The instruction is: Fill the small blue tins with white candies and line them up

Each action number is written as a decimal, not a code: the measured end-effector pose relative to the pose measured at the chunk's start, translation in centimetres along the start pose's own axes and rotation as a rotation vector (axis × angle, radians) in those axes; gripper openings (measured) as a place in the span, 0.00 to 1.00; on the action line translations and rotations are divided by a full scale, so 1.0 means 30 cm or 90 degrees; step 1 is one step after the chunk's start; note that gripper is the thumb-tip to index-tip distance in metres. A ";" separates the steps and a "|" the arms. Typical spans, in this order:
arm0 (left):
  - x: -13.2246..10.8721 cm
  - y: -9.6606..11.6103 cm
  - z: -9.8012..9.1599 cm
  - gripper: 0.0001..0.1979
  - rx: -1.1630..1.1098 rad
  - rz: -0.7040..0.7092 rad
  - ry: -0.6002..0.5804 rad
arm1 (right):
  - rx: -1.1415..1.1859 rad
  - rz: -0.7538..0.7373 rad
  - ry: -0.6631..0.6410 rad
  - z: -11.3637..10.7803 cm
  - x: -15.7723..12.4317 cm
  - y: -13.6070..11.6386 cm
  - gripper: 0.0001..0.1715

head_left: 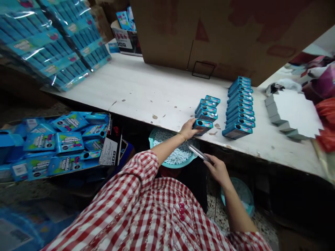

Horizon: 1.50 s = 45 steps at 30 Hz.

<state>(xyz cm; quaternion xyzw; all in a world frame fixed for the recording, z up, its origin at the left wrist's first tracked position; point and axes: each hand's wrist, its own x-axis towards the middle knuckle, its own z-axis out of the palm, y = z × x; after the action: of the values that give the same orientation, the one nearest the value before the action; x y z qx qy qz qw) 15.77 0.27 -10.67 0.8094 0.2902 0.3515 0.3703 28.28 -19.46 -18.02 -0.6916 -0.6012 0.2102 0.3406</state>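
My left hand [187,129] is closed around a small blue candy box [204,125] at the front edge of the table. The box stands upright, with a dark round opening on its top. In my right hand [217,169] is a slim, silvery, tube-like scoop [198,152], its far end over a light-green basin [151,140]. Small whitish candies [178,154] fill much of that basin, which sits under the table edge, below my left forearm. Just behind the held box stands a short row of similar boxes [206,114].
A longer row of blue boxes [240,108] stands to the right, beside stacked white card pieces [295,111]. A big cardboard carton [222,42] backs the table [136,90]. Wrapped packs [47,45] and a carton of blue boxes [69,141] are left. Another basin [239,193] sits low right.
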 end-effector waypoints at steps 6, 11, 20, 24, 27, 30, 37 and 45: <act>-0.010 -0.058 -0.008 0.25 0.165 -0.052 0.116 | 0.010 -0.036 -0.050 0.076 -0.008 0.059 0.24; -0.235 -0.134 -0.522 0.21 0.385 -0.105 0.302 | 0.014 -0.058 -0.084 0.200 0.077 0.088 0.28; -0.786 -0.230 -1.280 0.45 0.645 -0.695 0.459 | -0.019 -0.050 -0.152 0.314 0.184 -0.029 0.33; -0.841 -0.224 -1.315 0.40 0.519 -0.523 0.580 | -0.041 -0.052 -0.154 0.330 0.203 -0.059 0.34; -0.851 -0.170 -1.260 0.41 0.339 -0.321 0.612 | -0.061 -0.063 -0.151 0.336 0.218 -0.057 0.32; -0.852 -0.104 -1.118 0.36 0.203 -0.178 0.512 | -0.102 -0.063 -0.159 0.327 0.223 -0.048 0.29; -0.851 -0.098 -0.707 0.32 -0.101 -0.300 0.336 | -0.179 -0.072 -0.137 0.238 0.207 0.022 0.25; -0.984 -0.259 -0.485 0.15 -0.010 -0.639 0.019 | -0.194 -0.049 -0.123 0.194 0.250 0.092 0.29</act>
<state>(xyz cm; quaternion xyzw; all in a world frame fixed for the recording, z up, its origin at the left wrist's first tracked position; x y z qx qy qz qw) -14.52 -11.19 -20.41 0.5617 0.6466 0.1438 0.4957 27.53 -11.02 -23.09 -0.6881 -0.6821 0.1687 0.1809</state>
